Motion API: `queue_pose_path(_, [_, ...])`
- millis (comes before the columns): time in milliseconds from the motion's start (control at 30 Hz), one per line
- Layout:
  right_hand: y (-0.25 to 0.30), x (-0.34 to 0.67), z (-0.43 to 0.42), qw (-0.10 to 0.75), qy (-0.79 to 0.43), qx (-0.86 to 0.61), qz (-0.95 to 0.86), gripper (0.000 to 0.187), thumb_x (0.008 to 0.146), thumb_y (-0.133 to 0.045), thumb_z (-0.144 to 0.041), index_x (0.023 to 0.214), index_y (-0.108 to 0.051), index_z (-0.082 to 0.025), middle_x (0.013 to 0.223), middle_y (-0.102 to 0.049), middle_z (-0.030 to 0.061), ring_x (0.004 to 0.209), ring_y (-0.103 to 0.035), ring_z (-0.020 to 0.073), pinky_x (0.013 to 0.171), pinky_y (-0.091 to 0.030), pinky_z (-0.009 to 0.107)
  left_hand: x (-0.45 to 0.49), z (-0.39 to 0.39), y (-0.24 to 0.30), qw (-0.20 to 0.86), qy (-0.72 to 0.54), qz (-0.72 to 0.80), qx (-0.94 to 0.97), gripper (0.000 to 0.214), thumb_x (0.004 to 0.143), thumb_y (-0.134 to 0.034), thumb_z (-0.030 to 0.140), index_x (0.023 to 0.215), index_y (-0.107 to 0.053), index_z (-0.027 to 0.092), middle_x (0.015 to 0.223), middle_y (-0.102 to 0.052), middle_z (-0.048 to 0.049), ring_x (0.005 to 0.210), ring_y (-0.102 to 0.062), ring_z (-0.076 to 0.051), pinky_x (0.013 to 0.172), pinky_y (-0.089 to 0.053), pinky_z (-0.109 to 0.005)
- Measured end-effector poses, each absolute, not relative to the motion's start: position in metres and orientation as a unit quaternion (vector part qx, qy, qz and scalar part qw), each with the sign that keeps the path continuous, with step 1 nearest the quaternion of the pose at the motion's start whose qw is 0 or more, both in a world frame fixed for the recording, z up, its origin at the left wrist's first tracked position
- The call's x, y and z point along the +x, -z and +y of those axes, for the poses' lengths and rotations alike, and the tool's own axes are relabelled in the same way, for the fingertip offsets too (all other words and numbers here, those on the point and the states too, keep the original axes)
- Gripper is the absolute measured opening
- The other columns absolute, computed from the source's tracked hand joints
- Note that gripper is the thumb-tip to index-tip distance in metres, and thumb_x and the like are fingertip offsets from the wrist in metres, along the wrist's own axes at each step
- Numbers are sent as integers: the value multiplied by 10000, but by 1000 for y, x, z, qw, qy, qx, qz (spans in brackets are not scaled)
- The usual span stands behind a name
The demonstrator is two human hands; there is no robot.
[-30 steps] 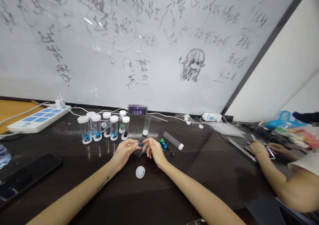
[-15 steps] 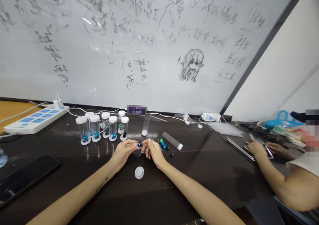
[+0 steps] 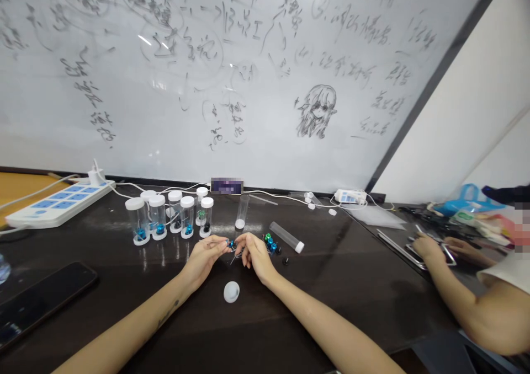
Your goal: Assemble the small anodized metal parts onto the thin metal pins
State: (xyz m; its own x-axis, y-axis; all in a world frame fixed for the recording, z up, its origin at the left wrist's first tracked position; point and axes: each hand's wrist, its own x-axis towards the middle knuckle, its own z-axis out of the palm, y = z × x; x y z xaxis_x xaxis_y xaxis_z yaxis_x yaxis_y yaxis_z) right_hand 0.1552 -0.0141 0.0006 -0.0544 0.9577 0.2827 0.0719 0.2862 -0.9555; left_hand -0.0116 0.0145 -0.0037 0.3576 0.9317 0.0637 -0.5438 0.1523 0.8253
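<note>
Apparently mid-threading, the left hand [image 3: 203,257] and right hand [image 3: 255,255] meet over the dark table [image 3: 331,286], fingertips pinched shut on a small blue bead [image 3: 231,245] and thin wire — next calls for steady, fine alignment.

glossy dark table [image 3: 339,286] carrying clear plastic and shiny metal.

showing soft reflections across the smooth table top; standing on it, clear smooth plastic vials [image 3: 174,219] with matt white caps; gleaming blue and green metallic beads [image 3: 270,241] beside the right hand [image 3: 255,255]; pinching a shiny blue bead [image 3: 231,245] between both hands, left hand [image 3: 205,257] included; lying nearby, a matt white plastic cap [image 3: 231,292], a glossy black phone [image 3: 39,302] and a smooth white plastic power strip [image 3: 58,200].
</note>
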Motion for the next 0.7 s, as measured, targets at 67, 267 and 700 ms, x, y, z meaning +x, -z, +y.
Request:
queue_pose_path(67, [-1, 155, -15, 537, -414, -428, -598, 456, 917, -341, -539, 921, -578, -149, 682, -601, 13, 367, -445, 51, 298, -273, 144, -11, 15, 4, 718, -513, 243, 403, 150, 633, -797, 183, 751, -716, 137, 690, -715, -20, 687, -654, -122, 730, -482, -228])
queue_pose_path(267, [-3, 156, -15, 530, -420, -426, -600, 424, 910, -370, -525, 913, -575, -153, 684, -603, 8, 369, -442, 50, 302, -275, 147, -11, 16, 6, 720, -511, 235, 406, 135, 651, -785, 172, 759, -714, 136, 714, -726, -24, 695, -661, -118, 731, -483, -214])
queue_pose_path(700, [0, 156, -15, 499, -372, -454, -637, 269, 799, -613, -432, 866, -566, -176, 693, -585, -23, 390, -452, 48, 315, -293, 147, -12, 15, 7, 718, -506, 238, 415, 172, 625, -802, 183, 762, -708, 140, 752, -740, -49, 707, -661, -133, 743, -484, -238])
